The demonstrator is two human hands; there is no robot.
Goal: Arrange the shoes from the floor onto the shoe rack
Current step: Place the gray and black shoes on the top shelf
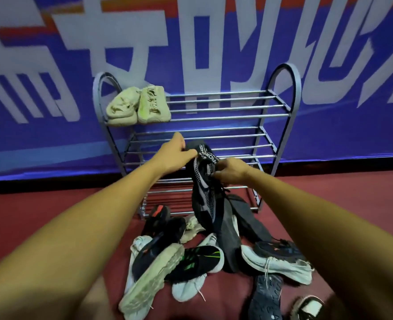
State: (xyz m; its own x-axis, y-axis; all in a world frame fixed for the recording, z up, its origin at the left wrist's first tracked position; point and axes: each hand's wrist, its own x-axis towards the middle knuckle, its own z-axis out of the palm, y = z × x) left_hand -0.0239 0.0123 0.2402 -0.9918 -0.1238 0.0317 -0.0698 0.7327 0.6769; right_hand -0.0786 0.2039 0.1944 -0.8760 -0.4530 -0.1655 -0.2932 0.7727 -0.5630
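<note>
A grey metal shoe rack with three tiers stands against the wall. A beige pair of shoes sits on the left of its top tier. I hold a black and white knit sneaker in front of the middle tier, heel up and toe hanging down. My left hand pinches its heel tab and collar. My right hand grips its side near the laces. Below, several shoes lie piled on the floor.
The rack's middle and bottom tiers hold nothing. A blue banner wall with large white characters runs behind the rack. The floor is dark red. More shoes lie at the lower right.
</note>
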